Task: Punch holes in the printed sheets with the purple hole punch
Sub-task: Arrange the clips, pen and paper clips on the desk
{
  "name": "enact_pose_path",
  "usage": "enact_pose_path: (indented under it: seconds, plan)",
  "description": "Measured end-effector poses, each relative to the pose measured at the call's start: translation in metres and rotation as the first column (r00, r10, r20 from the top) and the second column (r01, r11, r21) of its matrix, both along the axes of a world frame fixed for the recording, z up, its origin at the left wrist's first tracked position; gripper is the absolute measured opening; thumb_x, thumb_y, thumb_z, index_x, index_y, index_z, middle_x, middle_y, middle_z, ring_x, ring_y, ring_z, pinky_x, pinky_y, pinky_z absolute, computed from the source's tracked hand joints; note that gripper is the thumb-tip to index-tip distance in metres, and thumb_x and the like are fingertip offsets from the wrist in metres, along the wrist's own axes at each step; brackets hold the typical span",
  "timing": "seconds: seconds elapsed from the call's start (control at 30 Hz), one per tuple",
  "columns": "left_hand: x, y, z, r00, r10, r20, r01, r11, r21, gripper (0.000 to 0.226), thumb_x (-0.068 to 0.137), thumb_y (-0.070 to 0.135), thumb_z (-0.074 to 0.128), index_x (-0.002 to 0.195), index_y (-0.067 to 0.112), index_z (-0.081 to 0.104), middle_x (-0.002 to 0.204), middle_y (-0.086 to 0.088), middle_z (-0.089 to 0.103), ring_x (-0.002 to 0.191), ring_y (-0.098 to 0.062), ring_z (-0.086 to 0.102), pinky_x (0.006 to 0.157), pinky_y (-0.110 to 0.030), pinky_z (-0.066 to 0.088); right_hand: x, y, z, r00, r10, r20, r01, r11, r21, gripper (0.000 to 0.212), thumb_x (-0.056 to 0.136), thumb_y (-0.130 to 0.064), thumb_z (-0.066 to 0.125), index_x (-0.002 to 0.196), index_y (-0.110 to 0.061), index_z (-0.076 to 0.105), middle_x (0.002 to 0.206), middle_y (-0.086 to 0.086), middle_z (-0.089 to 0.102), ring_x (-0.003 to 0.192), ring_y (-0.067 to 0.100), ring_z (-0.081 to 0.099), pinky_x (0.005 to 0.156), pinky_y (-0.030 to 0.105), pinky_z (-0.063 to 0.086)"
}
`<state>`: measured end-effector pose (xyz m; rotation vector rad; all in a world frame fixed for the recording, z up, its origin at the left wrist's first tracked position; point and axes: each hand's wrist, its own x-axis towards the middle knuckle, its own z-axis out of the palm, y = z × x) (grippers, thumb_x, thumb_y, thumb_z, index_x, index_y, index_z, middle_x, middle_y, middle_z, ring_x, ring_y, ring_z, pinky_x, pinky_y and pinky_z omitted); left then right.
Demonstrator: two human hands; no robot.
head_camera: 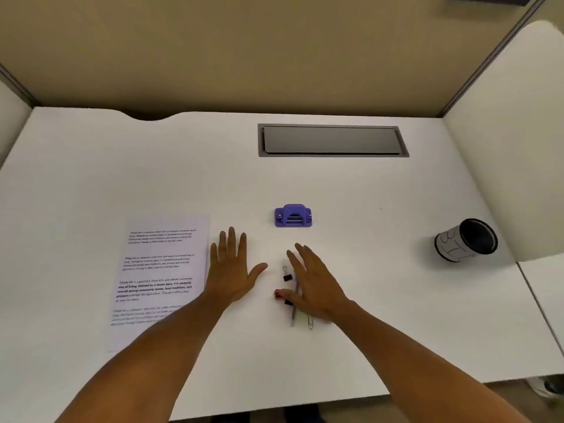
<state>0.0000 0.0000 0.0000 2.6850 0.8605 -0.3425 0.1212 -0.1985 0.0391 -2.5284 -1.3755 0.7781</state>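
Your left hand (pixel 232 270) lies flat with fingers spread beside the printed sheets (pixel 158 279), your right hand (pixel 314 282) hovers empty, fingers loosely extended, over clips and a pen (pixel 294 309), and the purple hole punch (pixel 293 215) sits farther back on the table (pixel 381 270).

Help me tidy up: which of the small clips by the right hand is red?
The red clip, just left of the right hand near its thumb. The clip above it is black, and the paperclip is bare wire.

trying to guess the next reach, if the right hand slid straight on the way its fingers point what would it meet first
Most likely the purple hole punch. The right hand points up and slightly left over bare desk, though it might pass just left of the punch.
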Motion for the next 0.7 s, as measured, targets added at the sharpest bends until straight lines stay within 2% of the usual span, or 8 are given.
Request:
enact_pose_path:
  seconds: [0.13,0.2,0.27,0.33,0.4,0.53,0.7]
  plan:
    - [-0.001,-0.008,-0.017,0.999,0.023,-0.028,-0.023,1.0,0.012,0.095,0.085,0.08,0.002,0.157,0.018,-0.009,0.165,-0.014,-0.02,0.153,-0.036,-0.015,0.125,-0.055,-0.003,-0.011,-0.01,-0.014,0.981,0.159,0.112,-0.158,0.987,-0.019,0.089,0.092,-0.073,0.029,0.16,-0.022,0.001,0.167,0.003,-0.011,0.154,0.022,-0.012,0.126,0.041,0.001]
    - [-0.002,-0.014,-0.025,1.0,0.025,0.009,-0.025,0.997,0.066,0.085,0.092,0.068,0.006,0.159,0.016,0.001,0.166,-0.017,-0.01,0.154,-0.038,-0.006,0.124,-0.058,0.002,-0.019,-0.014,-0.022,0.979,0.145,0.146,-0.149,0.989,0.016,0.083,0.096,-0.069,0.025,0.16,-0.018,0.007,0.168,0.004,-0.003,0.155,0.023,-0.008,0.126,0.043,0.004]
    - [-0.002,-0.019,-0.027,0.999,0.039,0.029,-0.042,0.994,0.105,0.077,0.096,0.058,0.014,0.159,0.015,0.008,0.167,-0.018,-0.002,0.154,-0.039,0.0,0.123,-0.06,0.008,-0.025,-0.017,-0.03,0.977,0.101,0.19,-0.114,0.992,0.061,0.075,0.1,-0.061,0.025,0.158,-0.014,0.017,0.167,0.006,0.01,0.155,0.024,0.0,0.126,0.046,0.014]
    - [0.001,-0.022,-0.03,0.997,0.067,0.049,-0.073,0.989,0.129,0.073,0.097,0.054,0.022,0.159,0.015,0.012,0.167,-0.018,0.004,0.154,-0.039,0.005,0.123,-0.061,0.012,-0.03,-0.018,-0.04,0.972,0.057,0.228,-0.075,0.995,0.071,0.074,0.101,-0.061,0.025,0.158,-0.013,0.018,0.166,0.005,0.014,0.155,0.024,0.004,0.125,0.046,0.016]
    - [0.002,-0.024,-0.034,0.994,0.078,0.074,-0.089,0.985,0.15,0.071,0.098,0.052,0.023,0.159,0.016,0.012,0.167,-0.018,0.007,0.154,-0.04,0.008,0.122,-0.061,0.013,-0.033,-0.018,-0.049,0.97,0.07,0.233,-0.089,0.993,0.075,0.077,0.1,-0.064,0.025,0.159,-0.016,0.014,0.167,0.005,0.011,0.155,0.024,0.003,0.125,0.045,0.013]
    - [-0.002,-0.023,-0.043,0.991,0.071,0.117,-0.091,0.981,0.171,0.071,0.098,0.052,0.022,0.159,0.017,0.01,0.167,-0.017,0.006,0.154,-0.038,0.007,0.122,-0.06,0.012,-0.03,-0.015,-0.059,0.925,0.237,0.296,-0.256,0.966,0.028,0.066,0.103,-0.059,0.023,0.159,-0.025,0.015,0.167,0.007,0.012,0.155,0.029,0.008,0.124,0.047,0.012]
    - [-0.003,-0.022,-0.047,0.989,0.061,0.136,-0.085,0.98,0.179,0.071,0.099,0.054,0.019,0.159,0.018,0.009,0.167,-0.015,0.005,0.155,-0.036,0.005,0.123,-0.059,0.011,-0.029,-0.011,-0.067,0.923,0.23,0.31,-0.244,0.97,0.008,0.057,0.106,-0.045,0.021,0.157,-0.019,0.019,0.165,0.008,0.021,0.153,0.031,0.015,0.123,0.046,0.016]
